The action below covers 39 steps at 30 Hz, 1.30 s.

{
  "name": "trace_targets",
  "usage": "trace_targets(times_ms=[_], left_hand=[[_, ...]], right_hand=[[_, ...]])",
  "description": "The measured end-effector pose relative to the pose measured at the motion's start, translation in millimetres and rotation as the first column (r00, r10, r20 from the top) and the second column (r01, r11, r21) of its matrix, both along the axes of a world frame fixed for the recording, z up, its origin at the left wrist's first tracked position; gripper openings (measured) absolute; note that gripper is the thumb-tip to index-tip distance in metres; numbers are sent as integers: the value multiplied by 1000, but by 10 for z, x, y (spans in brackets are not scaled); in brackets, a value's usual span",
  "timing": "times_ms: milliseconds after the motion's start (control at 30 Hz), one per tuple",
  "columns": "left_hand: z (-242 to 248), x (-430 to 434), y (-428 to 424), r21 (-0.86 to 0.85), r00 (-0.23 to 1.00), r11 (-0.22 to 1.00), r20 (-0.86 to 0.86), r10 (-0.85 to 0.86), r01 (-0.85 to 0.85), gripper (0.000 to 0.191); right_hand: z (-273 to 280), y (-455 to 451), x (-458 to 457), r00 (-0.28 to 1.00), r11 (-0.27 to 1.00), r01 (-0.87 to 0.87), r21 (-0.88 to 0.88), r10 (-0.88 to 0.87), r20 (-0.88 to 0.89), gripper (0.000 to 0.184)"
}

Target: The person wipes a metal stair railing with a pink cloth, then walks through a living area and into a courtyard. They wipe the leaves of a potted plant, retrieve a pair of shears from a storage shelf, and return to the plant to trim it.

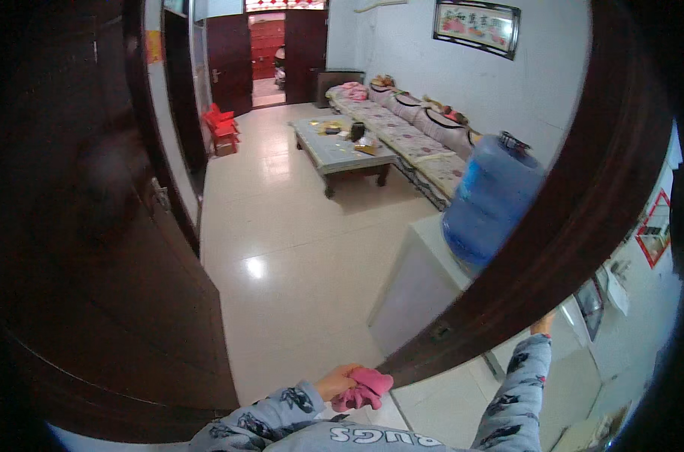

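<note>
In front of my body, my left hand (336,384) is closed around a crumpled pink cloth (367,390). Its folds hang past my fingers. My right arm reaches out to the right, and only part of my right hand (543,323) shows beside the dark wooden door frame (466,316). Its fingers are hidden, so I cannot tell whether it touches the frame or holds anything. On the left stands a dark brown wooden door (110,243) with a metal handle (161,194), swung inward.
Past the doorway, a large blue water bottle (491,198) stands on a white cabinet (418,277). A low coffee table (347,158) bears small items beside a long cushioned sofa (409,133). Red chairs (222,127) line the left wall. Pale glossy tiles (296,282) cover the floor.
</note>
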State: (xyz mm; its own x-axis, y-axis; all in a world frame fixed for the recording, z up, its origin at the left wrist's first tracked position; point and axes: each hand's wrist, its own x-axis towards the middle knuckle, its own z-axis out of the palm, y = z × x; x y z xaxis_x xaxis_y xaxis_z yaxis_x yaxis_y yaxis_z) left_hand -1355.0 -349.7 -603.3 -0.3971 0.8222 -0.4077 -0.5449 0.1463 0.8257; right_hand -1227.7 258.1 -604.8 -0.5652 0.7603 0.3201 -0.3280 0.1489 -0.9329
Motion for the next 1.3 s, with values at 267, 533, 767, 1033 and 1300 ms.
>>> trace_targets(times_ms=[267, 533, 767, 1033, 1300], left_hand=[[-42, -1114, -678, -12, 962, 965, 79, 262, -262, 40], [-82, -2217, -263, 221, 939, 916, 151, 308, -336, 50], [-367, -3414, 104, 1, 893, 906, 169, 416, -422, 43], [-53, -4754, 391, 147, 721, 775, 503, 477, -615, 49], [-194, -6105, 378, 239, 647, 666, 600, 470, -706, 57]], right_hand=[[-317, -1297, -1044, 867, 976, 218, 21, -203, 455, 51], [-1617, -2538, -1942, 261, 907, -417, -54, 177, 949, 44], [-2595, -2675, -2767, -330, 720, -586, -372, 207, 921, 38], [-2732, -2881, -4783, -84, 561, -777, -285, 357, 930, 36], [-557, -3875, -7241, -64, 121, -921, -370, 890, 451, 40]])
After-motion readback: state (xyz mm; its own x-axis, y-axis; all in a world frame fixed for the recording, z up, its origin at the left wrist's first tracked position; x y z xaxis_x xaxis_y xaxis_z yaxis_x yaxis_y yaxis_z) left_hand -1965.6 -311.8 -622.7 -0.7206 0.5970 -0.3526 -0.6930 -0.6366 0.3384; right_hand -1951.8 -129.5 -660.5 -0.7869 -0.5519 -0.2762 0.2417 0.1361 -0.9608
